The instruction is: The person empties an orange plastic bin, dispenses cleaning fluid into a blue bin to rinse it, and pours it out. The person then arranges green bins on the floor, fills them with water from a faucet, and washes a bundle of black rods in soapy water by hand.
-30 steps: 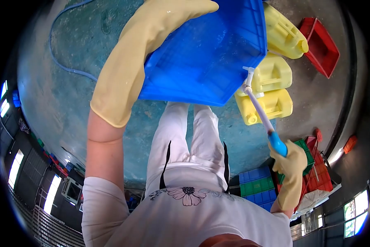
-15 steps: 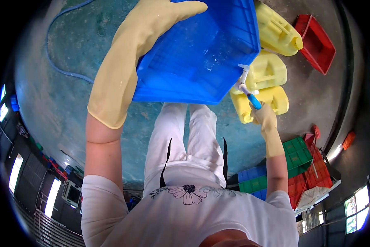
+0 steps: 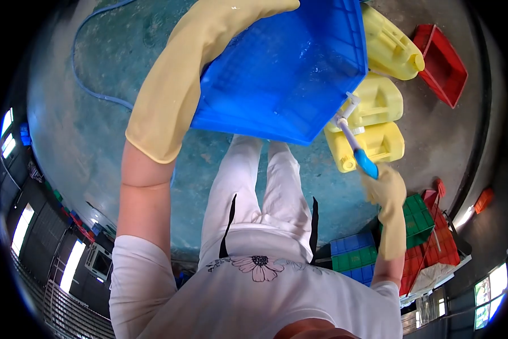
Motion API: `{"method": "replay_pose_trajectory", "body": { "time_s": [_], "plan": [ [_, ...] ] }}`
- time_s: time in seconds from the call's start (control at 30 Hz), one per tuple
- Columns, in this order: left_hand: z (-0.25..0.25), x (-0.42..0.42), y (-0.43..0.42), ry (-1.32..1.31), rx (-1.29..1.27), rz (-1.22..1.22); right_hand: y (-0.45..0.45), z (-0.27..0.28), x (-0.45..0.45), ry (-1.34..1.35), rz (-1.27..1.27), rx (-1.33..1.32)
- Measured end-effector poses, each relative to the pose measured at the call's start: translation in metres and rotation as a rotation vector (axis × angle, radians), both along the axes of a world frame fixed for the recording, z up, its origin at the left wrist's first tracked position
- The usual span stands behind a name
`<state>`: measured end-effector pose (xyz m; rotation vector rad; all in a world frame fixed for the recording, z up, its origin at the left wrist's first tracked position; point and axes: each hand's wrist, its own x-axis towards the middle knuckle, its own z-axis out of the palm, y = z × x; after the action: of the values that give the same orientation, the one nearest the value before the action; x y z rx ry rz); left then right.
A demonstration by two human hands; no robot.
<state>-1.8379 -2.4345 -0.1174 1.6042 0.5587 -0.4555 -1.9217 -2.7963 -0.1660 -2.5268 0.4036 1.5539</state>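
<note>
A large blue crate (image 3: 276,79), wet inside, is tilted in front of my legs. My left hand (image 3: 254,8), in a long cream rubber glove, holds its upper left side with the thumb stretched over it; the other fingers are hidden. On the right, my gloved right hand (image 3: 386,183) is closed around the blue grip of a pale rod (image 3: 351,135). The rod's white cross-shaped end is at the crate's lower right edge. Just beyond that edge lie yellow jerrycans (image 3: 386,144).
A red crate (image 3: 443,65) lies at the upper right. Green, blue and red crates (image 3: 352,254) stand at the lower right. A blue hose (image 3: 84,85) curves over the wet floor on the left. An orange object (image 3: 483,200) is at the far right.
My right hand moved up and left toward the crate with the rod, then back down and right. The crate shifted slightly left in view, then right again, with my left hand still on it.
</note>
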Motion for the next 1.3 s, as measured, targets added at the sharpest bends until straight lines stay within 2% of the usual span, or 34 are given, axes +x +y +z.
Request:
{"method": "replay_pose_trajectory", "body": {
  "time_s": [0.07, 0.13, 0.23, 0.27, 0.3, 0.37, 0.47, 0.53, 0.6, 0.73, 0.8, 0.87, 0.93, 0.97, 1.0, 1.07, 1.1, 1.17, 1.2, 1.27, 1.3],
  "plan": [
    [-0.001, 0.002, -0.002, 0.011, 0.057, -0.001, -0.005, 0.038, -0.003, -0.001, 0.065, -0.032],
    [0.001, 0.002, 0.0, 0.025, 0.114, 0.0, -0.017, 0.067, -0.01, -0.028, 0.005, -0.003],
    [-0.001, 0.004, 0.006, -0.029, 0.073, -0.1, -0.034, 0.088, -0.018, -0.149, -0.024, 0.09],
    [-0.011, 0.006, 0.007, -0.007, 0.147, -0.099, -0.038, 0.083, -0.018, -0.149, -0.021, 0.085],
    [-0.016, 0.007, 0.007, 0.015, 0.221, -0.098, -0.041, 0.073, -0.018, -0.124, -0.105, 0.086],
    [-0.015, 0.007, 0.006, 0.013, 0.212, -0.098, -0.036, 0.061, -0.01, -0.065, -0.277, 0.062],
    [0.004, 0.001, 0.004, -0.021, 0.147, -0.104, -0.052, 0.014, -0.006, 0.0, -0.136, 0.044],
    [0.008, 0.003, 0.004, -0.059, 0.091, -0.098, -0.054, -0.022, -0.008, 0.015, -0.175, 0.061],
    [0.005, 0.006, 0.002, -0.016, 0.205, -0.117, -0.062, -0.072, -0.016, 0.047, -0.267, 0.123],
    [0.009, 0.007, 0.0, 0.044, 0.255, -0.117, -0.045, -0.157, -0.007, 0.021, 0.026, 0.084],
    [0.009, 0.008, -0.002, 0.082, 0.108, -0.017, -0.037, -0.184, 0.001, 0.028, 0.0, 0.081],
    [0.004, 0.013, -0.005, 0.135, 0.191, -0.019, -0.041, -0.203, -0.003, 0.034, -0.028, 0.082],
    [0.003, 0.013, -0.005, 0.184, 0.258, -0.021, -0.063, -0.218, -0.008, 0.108, -0.184, 0.298],
    [0.005, 0.009, -0.002, 0.113, 0.183, -0.032, -0.062, -0.216, -0.003, 0.202, -0.637, 0.447],
    [0.005, 0.006, 0.001, 0.041, 0.107, -0.042, -0.056, -0.204, 0.007, 0.198, -0.638, 0.449],
    [-0.017, 0.006, 0.008, 0.052, 0.088, -0.026, -0.046, -0.179, 0.027, -0.092, -0.601, 0.826],
    [-0.021, 0.009, 0.007, 0.064, 0.072, -0.007, -0.037, -0.176, 0.037, -0.094, -0.599, 0.826],
    [-0.01, 0.008, 0.002, 0.07, 0.106, -0.001, -0.012, -0.182, 0.054, -0.7, -0.085, 0.45],
    [-0.005, 0.007, 0.0, 0.076, 0.141, 0.007, 0.001, -0.186, 0.058, -0.697, -0.086, 0.449],
    [-0.014, 0.01, 0.004, 0.079, 0.137, -0.006, 0.026, -0.194, 0.062, -0.007, -1.015, 0.614],
    [-0.016, 0.01, 0.006, 0.076, 0.135, -0.02, 0.032, -0.193, 0.052, -0.143, -0.966, 0.699]
  ]
}}
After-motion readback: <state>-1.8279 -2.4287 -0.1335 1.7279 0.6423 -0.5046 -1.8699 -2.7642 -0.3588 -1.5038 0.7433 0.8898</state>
